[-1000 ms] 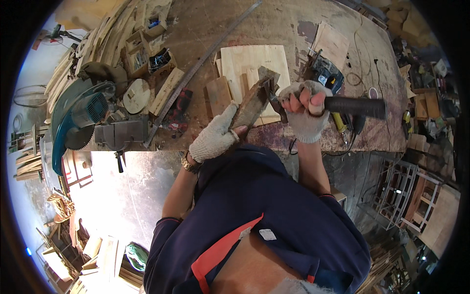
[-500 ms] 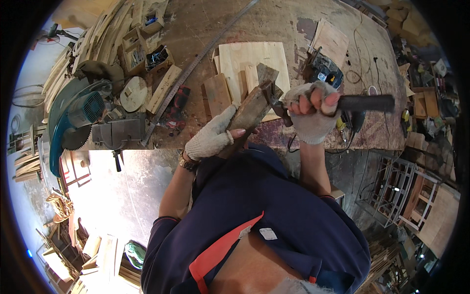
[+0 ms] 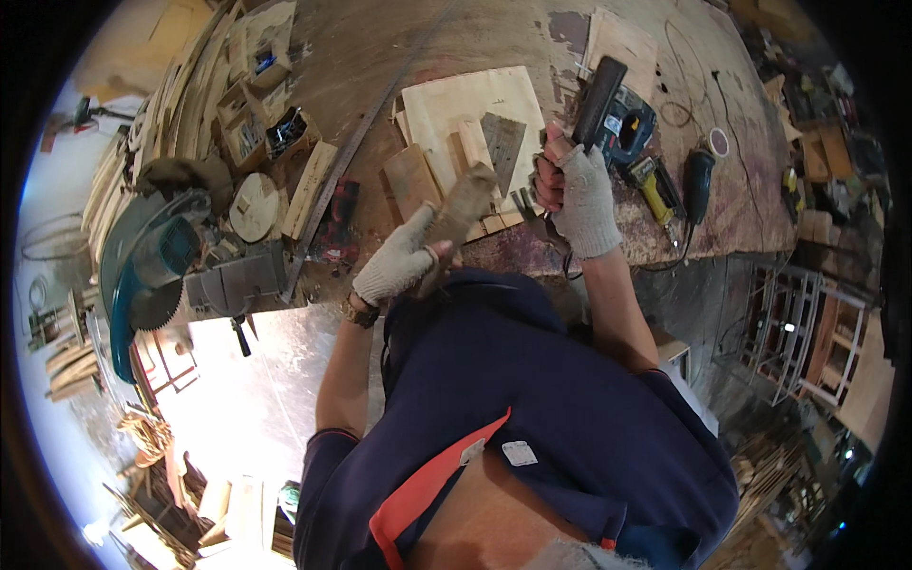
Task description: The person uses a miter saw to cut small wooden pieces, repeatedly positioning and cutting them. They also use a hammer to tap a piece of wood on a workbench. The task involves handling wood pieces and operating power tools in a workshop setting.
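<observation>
My left hand [image 3: 399, 256], in a white fingerless work glove, is closed around a weathered wood block [image 3: 463, 204]. The block is tilted over the bench's front edge and smeared by motion. In my right hand [image 3: 581, 195], gloved the same way, is a claw hammer [image 3: 598, 104], gripped with its black handle pointing up and away. Its metal head sits below my fist, just right of the block and apart from it. Beyond the block, a dark wood piece [image 3: 503, 141] and a light wood strip [image 3: 469, 144] lie on a pale plywood board [image 3: 427, 104].
Right of my right hand are a blue power tool [image 3: 632, 128], a yellow-and-black tool [image 3: 655, 190] and a corded grinder [image 3: 698, 185]. A long metal ruler [image 3: 356, 152], a red tool [image 3: 339, 218], a vise [image 3: 233, 283] and a teal circular saw [image 3: 157, 256] are at left.
The hammer has swung from handle pointing right to handle pointing up, and its head has come away from the block. My left hand and the block have shifted slightly.
</observation>
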The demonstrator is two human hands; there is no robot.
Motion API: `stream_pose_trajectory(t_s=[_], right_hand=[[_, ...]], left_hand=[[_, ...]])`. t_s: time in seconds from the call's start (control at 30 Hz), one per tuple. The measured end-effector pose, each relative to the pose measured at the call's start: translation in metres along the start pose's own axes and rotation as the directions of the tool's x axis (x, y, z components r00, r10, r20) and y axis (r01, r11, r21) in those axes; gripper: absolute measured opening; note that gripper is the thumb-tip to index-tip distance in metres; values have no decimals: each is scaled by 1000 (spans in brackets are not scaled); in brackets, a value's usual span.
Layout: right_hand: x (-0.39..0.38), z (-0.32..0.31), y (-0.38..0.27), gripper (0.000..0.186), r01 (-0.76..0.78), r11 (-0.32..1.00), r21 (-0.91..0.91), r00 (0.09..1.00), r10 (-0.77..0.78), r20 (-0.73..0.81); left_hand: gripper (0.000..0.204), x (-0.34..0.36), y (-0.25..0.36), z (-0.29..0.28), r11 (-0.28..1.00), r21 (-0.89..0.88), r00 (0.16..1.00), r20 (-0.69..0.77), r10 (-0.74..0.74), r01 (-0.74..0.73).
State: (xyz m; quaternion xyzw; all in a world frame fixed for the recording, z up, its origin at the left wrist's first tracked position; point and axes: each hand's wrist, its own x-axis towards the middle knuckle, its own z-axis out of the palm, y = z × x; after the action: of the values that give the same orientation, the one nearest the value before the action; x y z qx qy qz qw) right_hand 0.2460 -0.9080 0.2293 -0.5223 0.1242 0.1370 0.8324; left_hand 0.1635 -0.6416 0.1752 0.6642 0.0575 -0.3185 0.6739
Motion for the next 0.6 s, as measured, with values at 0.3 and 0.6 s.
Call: stream_pose_trajectory(t_s=[0.3, 0.6], right_hand=[[-15, -128, 103, 47, 19, 988, -152, 808, -105, -580], [-62, -192, 188, 54, 88, 995, 54, 966, -72, -249]], left_hand=[[58, 66, -43, -1, 826, 561, 967, -172, 187, -59], [65, 188, -52, 56, 883, 447, 987, 2, 163, -147]])
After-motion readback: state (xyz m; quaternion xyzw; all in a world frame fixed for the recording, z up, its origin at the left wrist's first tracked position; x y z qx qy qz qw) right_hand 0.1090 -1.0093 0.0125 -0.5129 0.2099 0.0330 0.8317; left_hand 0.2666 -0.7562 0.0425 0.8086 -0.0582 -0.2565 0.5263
